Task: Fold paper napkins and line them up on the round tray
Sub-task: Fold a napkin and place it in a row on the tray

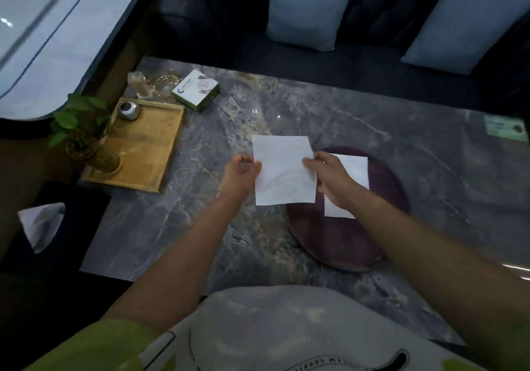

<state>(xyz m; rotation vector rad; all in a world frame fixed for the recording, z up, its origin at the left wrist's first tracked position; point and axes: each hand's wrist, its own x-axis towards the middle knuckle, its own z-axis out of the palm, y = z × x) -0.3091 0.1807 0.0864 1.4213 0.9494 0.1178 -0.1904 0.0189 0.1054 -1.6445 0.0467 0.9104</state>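
Left hand [240, 171] and right hand [329, 180] each pinch a side of a white napkin [282, 170] held above the desk [387, 129], beside the round tray [338, 241] with one folded napkin [354, 170] on it.

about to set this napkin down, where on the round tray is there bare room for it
The round tray is bare across its near half, below the folded napkin, and along its right rim. The table between it and the wooden tray is free. It is crowded around the box.
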